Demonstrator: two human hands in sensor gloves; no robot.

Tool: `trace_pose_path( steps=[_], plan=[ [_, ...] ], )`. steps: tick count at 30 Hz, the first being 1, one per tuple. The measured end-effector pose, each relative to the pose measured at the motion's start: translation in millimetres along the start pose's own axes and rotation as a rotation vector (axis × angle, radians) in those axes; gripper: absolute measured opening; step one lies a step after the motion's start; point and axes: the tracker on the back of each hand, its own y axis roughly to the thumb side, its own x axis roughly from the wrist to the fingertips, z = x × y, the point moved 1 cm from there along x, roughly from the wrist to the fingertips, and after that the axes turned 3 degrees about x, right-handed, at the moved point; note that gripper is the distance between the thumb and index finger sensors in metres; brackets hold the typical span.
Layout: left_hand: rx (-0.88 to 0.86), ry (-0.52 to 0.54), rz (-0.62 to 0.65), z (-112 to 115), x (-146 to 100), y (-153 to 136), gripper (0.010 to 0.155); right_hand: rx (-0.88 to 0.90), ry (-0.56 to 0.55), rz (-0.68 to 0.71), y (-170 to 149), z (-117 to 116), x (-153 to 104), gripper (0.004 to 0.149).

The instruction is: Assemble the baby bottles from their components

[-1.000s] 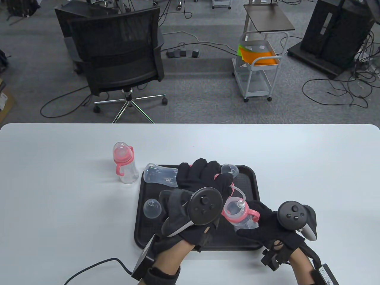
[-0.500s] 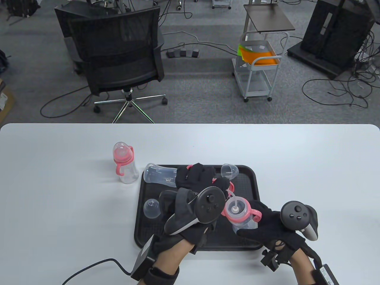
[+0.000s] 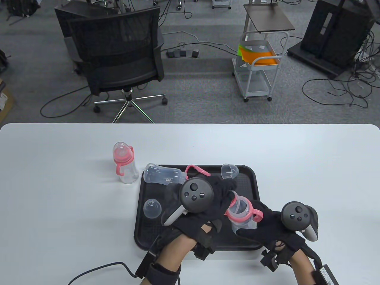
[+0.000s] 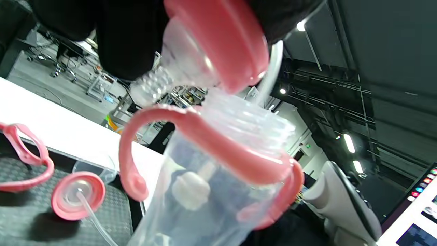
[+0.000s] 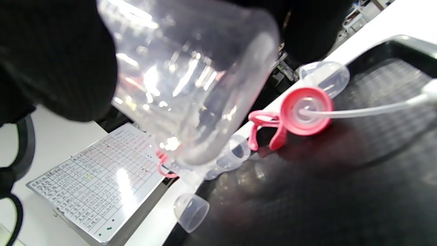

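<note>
Swinging back from the far side of the black tray (image 3: 139, 234), the left hand (image 3: 207, 204) is now bringing a pink nipple ring (image 4: 218, 44), pinched in its fingers, down onto the open neck of the clear bottle (image 3: 242, 216). That bottle is tilting above the tray's right part, the right hand (image 3: 267, 228) clasping its body. Screwing looks next; 1 finished bottle (image 3: 124, 163) is standing left of the tray.

Both gloved hands (image 3: 207, 204) (image 3: 267, 228) close together (fingers curled, gripping)
</note>
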Motion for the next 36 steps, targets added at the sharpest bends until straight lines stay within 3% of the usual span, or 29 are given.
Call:
trace_pose_path(
  steps=[1,3,4,9,13,18,24,33,36],
  plan=[
    [-0.022,-0.021,-0.001,2.8,0.2,-1.5,0.051,0.005,0.002,-0.005,-1.0,-0.2,0.2,0.088],
    [-0.054,-0.092,0.027,8.8,1.2,-2.5,0.076,0.026,0.001,-0.005,-1.8,-0.1,0.7,0.088],
    [-0.061,-0.119,0.033,10.1,1.4,-1.6,0.082,0.028,0.004,-0.006,-1.9,-0.1,0.5,0.088],
    [-0.023,-0.088,0.049,9.5,0.8,0.0,0.095,0.016,0.002,-0.011,-3.0,0.7,0.3,0.088],
    [0.049,-0.015,0.082,2.7,-2.6,3.8,0.099,-0.011,-0.003,-0.02,-2.0,0.8,0.4,0.088],
    [0.316,0.008,0.062,-4.3,-9.0,15.7,0.094,-0.029,-0.02,-0.024,-1.7,4.3,-0.4,0.088],
    [0.611,-0.114,-0.015,-0.3,-7.9,27.8,0.097,-0.024,-0.027,-0.012,1.0,5.8,-1.2,0.088],
    [0.521,-0.156,0.109,5.4,-3.1,34.5,0.101,-0.134,0.013,-0.004,7.9,-0.9,-1.4,0.088],
    [0.522,-0.159,0.096,3.2,-3.0,31.7,0.099,-0.131,0.01,0.0,7.9,-0.6,-1.4,0.088]
  ],
)
